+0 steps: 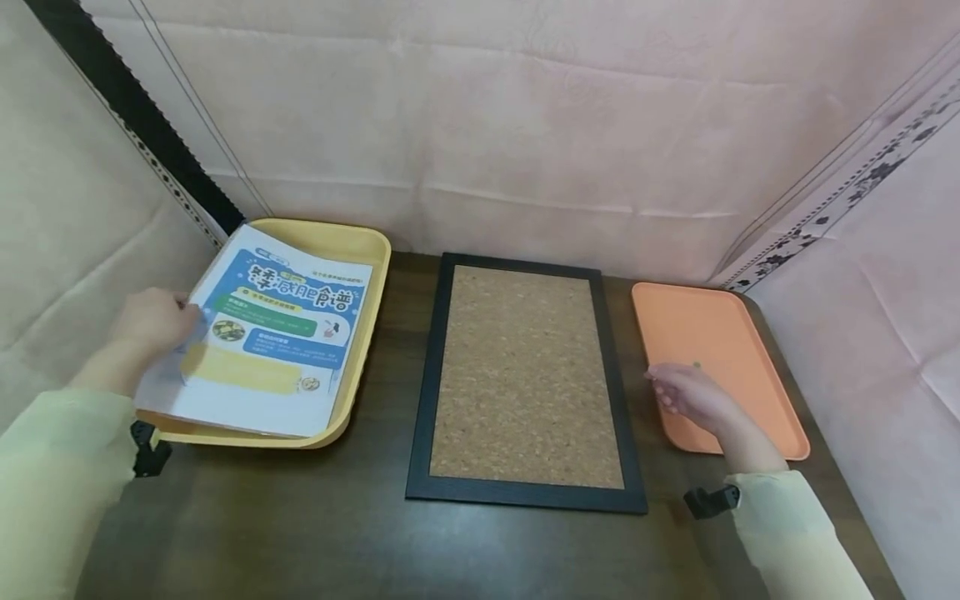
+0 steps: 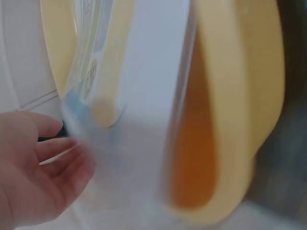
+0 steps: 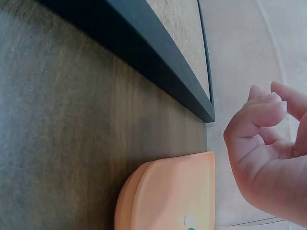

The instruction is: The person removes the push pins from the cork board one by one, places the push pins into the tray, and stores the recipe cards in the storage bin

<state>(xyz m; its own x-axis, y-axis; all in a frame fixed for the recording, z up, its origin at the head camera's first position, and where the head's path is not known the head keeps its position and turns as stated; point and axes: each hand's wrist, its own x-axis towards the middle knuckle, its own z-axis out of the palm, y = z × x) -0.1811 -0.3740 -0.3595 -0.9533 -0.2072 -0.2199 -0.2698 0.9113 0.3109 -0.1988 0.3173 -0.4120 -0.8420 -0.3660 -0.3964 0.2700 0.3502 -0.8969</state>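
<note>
My left hand is at the left edge of a stack of paper sheets in a yellow tray. The top sheet is printed in blue, green and yellow. In the left wrist view, the relaxed fingers meet the blurred paper edge, with a gap between thumb and forefinger. Over the left side of an orange tray hovers my right hand, its fingers loosely curled. Nothing shows between them in the right wrist view. Small green and white bits lie in that tray, too small to identify.
Between the trays, a cork board in a black frame lies flat on the dark wooden table. Pale fabric hangs behind and at both sides, close to the tray edges.
</note>
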